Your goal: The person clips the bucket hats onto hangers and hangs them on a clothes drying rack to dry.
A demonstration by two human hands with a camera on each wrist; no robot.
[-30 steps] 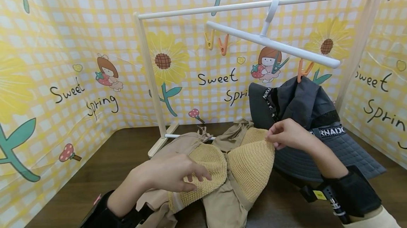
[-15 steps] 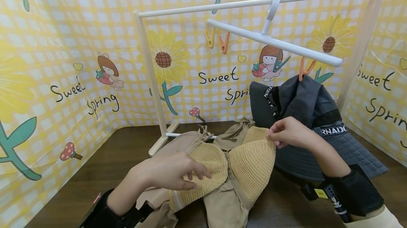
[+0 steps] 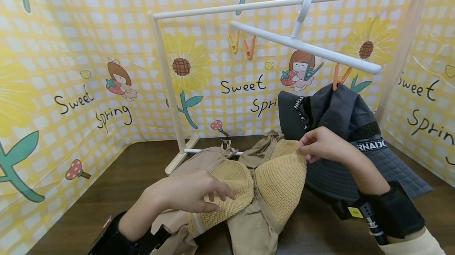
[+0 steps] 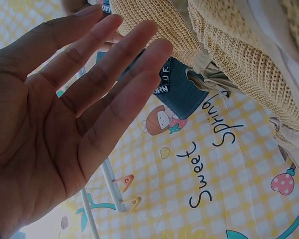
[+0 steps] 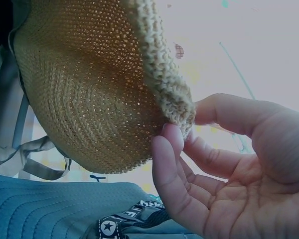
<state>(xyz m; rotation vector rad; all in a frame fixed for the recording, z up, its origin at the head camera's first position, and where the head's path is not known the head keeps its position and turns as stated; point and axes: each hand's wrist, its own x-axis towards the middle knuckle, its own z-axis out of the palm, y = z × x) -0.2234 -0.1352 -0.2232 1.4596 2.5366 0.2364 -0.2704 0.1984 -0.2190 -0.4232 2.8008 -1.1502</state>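
Note:
A tan woven sun hat [image 3: 279, 186], with beige cloth panels and ties, lies bent in the middle of the table. My right hand [image 3: 325, 146] pinches the edge of its woven brim at the right side. The right wrist view shows thumb and fingertips closed on the thick knitted edge [image 5: 174, 102]. Over the left half of the hat hovers my left hand [image 3: 190, 191], palm down with fingers loosely spread. Nothing is held in the left hand, as its bare palm [image 4: 40, 134] in the left wrist view shows.
A dark grey bucket hat [image 3: 350, 114] hangs at the right from an orange clip [image 3: 339, 77] on a tilted white hanger [image 3: 295, 43]. The hanger hooks over the rod of a wooden rack [image 3: 213, 11]. More clips, including a yellow one [image 3: 234, 42], hang from it. Patterned cloth encloses the brown table [image 3: 106, 191].

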